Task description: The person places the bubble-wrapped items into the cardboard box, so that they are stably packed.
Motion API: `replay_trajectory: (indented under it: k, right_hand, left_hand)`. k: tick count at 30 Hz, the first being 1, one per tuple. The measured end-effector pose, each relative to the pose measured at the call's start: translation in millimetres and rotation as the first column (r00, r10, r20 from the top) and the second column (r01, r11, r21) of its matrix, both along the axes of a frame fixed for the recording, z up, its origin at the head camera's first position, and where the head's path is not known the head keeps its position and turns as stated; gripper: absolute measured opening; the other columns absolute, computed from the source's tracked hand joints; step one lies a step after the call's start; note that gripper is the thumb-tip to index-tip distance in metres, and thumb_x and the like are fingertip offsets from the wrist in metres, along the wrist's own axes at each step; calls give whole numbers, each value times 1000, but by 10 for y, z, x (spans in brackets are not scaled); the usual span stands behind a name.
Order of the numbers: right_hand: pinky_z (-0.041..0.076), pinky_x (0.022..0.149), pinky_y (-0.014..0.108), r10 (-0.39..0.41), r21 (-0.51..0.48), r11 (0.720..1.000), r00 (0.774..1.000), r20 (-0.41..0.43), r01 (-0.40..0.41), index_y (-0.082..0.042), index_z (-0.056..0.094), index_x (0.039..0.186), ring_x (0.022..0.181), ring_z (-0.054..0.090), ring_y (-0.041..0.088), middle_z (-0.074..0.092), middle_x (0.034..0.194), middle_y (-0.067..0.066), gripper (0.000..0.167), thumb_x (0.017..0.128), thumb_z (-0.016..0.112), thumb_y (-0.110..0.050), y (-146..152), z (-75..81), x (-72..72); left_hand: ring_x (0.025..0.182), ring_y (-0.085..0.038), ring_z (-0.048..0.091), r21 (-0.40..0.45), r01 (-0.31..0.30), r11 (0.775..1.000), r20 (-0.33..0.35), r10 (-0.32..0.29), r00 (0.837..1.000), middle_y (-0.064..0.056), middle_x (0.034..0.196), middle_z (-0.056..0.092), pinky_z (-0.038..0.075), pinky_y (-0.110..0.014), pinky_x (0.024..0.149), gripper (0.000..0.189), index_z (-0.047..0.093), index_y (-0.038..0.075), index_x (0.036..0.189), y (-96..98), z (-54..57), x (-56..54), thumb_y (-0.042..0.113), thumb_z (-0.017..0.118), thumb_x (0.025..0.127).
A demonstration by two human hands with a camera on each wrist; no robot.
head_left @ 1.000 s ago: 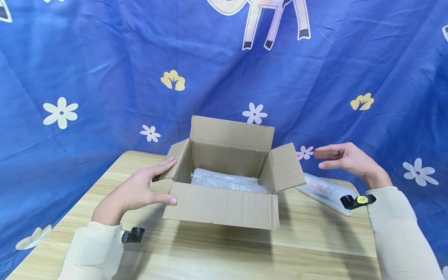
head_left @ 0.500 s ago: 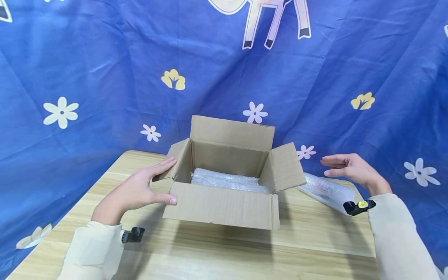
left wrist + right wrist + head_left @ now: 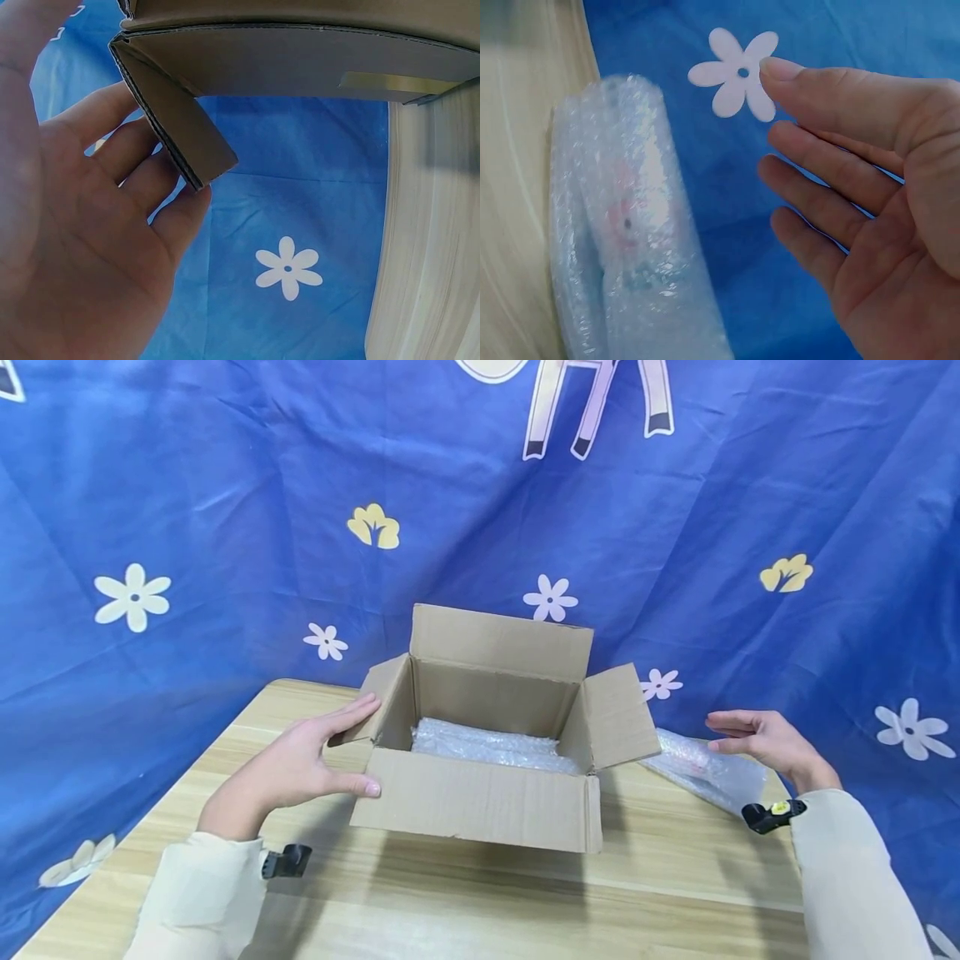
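Note:
An uncovered cardboard box (image 3: 480, 802) stands on the wooden table with its flaps folded outward. Bubble wrap (image 3: 491, 747) lies inside it. My left hand (image 3: 292, 768) spans the box's near left corner, fingers resting on the left flap and thumb touching the front flap; from below, the left wrist view has that flap (image 3: 176, 120) in front of the fingers. To the right of the box lies a bubble-wrapped package (image 3: 641, 217), with something reddish showing through. My right hand (image 3: 772, 745) hovers over its far end, fingers gently bent and holding nothing.
Behind the table (image 3: 675, 877) hangs a blue curtain (image 3: 465, 510) printed with flowers. The box's right flap (image 3: 621, 717) sticks out toward the package. A strip of tape (image 3: 397, 82) shows on the box's side.
My right hand has moved right and down, closer over the bubble-wrapped package. My left hand stays on the box flaps, and the box has not moved on the table.

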State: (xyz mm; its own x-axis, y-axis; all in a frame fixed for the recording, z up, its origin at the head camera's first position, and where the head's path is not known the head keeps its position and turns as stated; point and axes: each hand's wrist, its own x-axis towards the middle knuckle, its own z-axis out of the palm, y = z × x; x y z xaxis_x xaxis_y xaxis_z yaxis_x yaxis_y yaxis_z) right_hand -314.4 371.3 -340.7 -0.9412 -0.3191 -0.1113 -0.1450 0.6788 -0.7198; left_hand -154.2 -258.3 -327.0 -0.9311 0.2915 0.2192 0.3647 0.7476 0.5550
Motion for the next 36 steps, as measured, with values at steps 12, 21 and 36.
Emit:
replay_trajectory:
  k: [12,21,36]
  right_hand:
    - [33,104,68,-44,6,999,998,32,44,4,45,147,138,34,48,43,149,24,76,88,78,-29,131,-286,-107]
    - [30,106,67,-87,58,995,995,52,84,8,42,147,140,25,51,38,149,28,83,83,82,-25,185,-524,-129]
    - [35,99,65,-126,200,971,991,-41,132,6,48,144,123,41,52,38,143,40,89,71,90,-24,159,-721,-153]
  left_hand:
    - [143,-36,31,-4,-3,1000,-14,3,1000,-11,159,32,30,-60,111,111,35,15,157,-2,-1,-1,57,87,69]
    - [143,-36,31,-9,-3,1000,-19,3,1000,-11,159,33,30,-59,111,110,36,14,156,0,-15,-4,57,86,68]
    - [142,-36,32,-5,-4,1000,-23,4,1000,-13,158,34,30,-59,111,110,37,12,156,6,-9,2,56,87,68]
